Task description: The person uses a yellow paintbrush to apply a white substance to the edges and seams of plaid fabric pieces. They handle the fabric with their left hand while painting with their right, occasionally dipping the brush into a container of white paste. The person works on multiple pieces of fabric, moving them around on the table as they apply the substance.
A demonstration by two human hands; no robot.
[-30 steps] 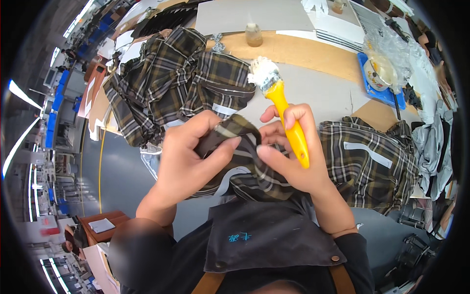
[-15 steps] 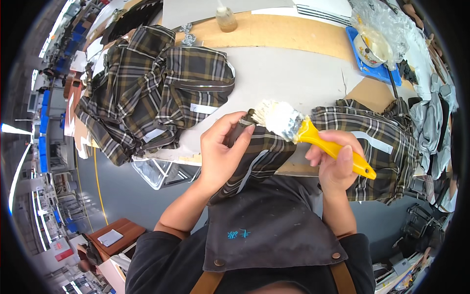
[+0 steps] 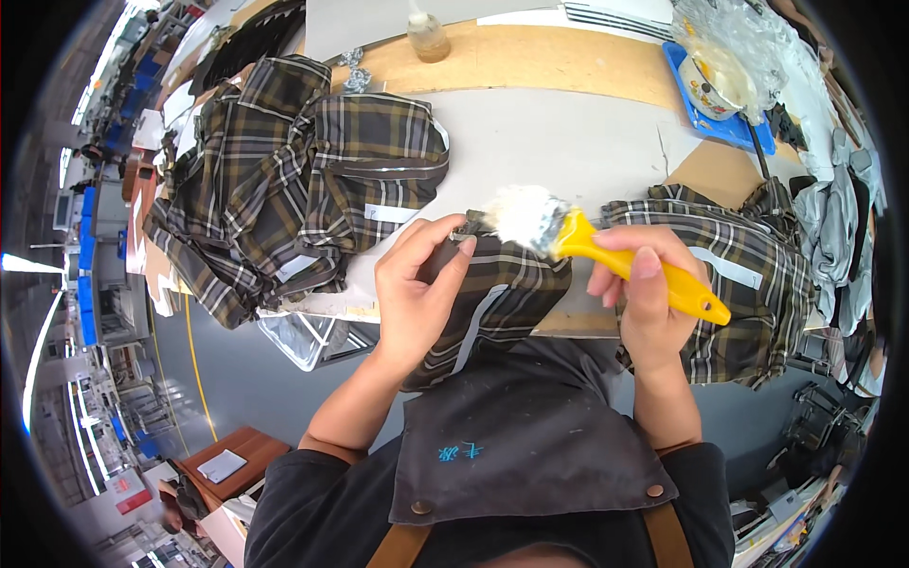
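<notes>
My left hand (image 3: pixel 413 308) pinches the edge of a brown plaid fabric piece (image 3: pixel 519 279) with a pale strip on it, hanging toward the table's front edge. My right hand (image 3: pixel 658 317) grips a yellow-handled brush (image 3: pixel 585 241), tilted leftward, its bristles (image 3: pixel 525 216) thick with white paste at that pinched edge; whether they touch it I cannot tell. A heap of plaid garment pieces (image 3: pixel 246 166) lies beyond my left hand, and another plaid pile (image 3: pixel 729 346) with a pale strip sits under and beside my right hand.
The work table (image 3: pixel 492 142) has a board surface. A bottle of tan liquid (image 3: pixel 428 43) stands at the back. A blue tray (image 3: pixel 701 118) with a bowl (image 3: pixel 710 90) and plastic bags sits back right. Grey garments (image 3: pixel 833 246) are at the far right, a metal frame (image 3: pixel 312 346) below the edge.
The brush has swung from upright to lying tilted, bristles down by my left fingertips. My right hand has shifted right, and my left hand has moved slightly right with the fabric edge.
</notes>
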